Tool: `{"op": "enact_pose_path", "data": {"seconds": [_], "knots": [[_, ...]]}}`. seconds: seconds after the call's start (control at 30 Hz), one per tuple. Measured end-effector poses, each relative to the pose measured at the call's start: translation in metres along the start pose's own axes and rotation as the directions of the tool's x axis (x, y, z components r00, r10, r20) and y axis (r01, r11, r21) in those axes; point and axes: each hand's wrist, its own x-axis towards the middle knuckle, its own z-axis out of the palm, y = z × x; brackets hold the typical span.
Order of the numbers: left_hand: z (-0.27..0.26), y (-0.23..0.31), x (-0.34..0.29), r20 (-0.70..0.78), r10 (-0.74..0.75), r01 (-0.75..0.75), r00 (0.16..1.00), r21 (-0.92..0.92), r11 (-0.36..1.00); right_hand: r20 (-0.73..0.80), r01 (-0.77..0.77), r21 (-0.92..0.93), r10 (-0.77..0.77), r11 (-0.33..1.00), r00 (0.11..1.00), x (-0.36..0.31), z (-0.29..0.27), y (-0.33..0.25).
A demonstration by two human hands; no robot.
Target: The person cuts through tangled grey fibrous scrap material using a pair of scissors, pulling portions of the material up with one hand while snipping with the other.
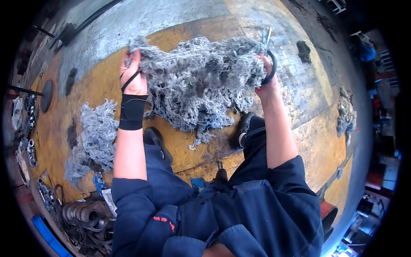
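A long bundle of tangled grey thread waste (pixel 205 64) stretches between my two hands above the floor. My left hand (pixel 135 75), with a black wrist wrap (pixel 132 112), is closed on the bundle's left end. My right hand (pixel 267 79) is at the right end; the black handle loop of a pair of scissors (pixel 271 67) hangs around it, and the blades point away from me. Its fingers are partly hidden by the fibres but look closed on the bundle. More loose grey thread (pixel 192 109) lies beneath, between my shoes.
Another grey thread heap (pixel 98 132) lies at the left, and a smaller clump (pixel 346 113) at the far right. Metal rings and scrap parts (pixel 87 214) are piled at the lower left. A rod with a round disc (pixel 46 96) stands at the left edge of the worn yellow floor boards (pixel 188 165).
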Motion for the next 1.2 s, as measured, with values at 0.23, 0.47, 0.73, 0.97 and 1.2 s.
{"op": "enact_pose_path", "data": {"seconds": [0.23,0.47,0.73,0.97,1.2], "knots": [[0.003,0.003,0.004,0.0,-0.08,0.079,0.997,-0.105,0.991,-0.052,-0.006,-0.349,-0.013,0.937,0.999,0.013,0.02,0.038],[0.054,-0.038,-0.028,0.206,-0.264,0.241,0.942,0.128,0.962,0.133,0.035,-0.467,0.031,0.883,0.991,0.014,0.048,0.069],[0.065,-0.069,-0.055,0.325,-0.405,0.362,0.855,0.185,0.914,0.206,0.327,-0.753,-0.267,0.571,0.941,0.011,0.043,0.076],[0.075,-0.056,-0.058,0.499,-0.4,0.336,0.769,0.216,0.917,-0.045,0.11,-0.67,-0.188,0.735,0.981,0.02,0.032,0.055],[0.036,-0.066,-0.053,0.073,-0.727,0.649,0.683,0.395,0.65,-0.119,0.305,-0.126,-0.32,0.944,0.94,0.018,0.005,-0.004]]}}
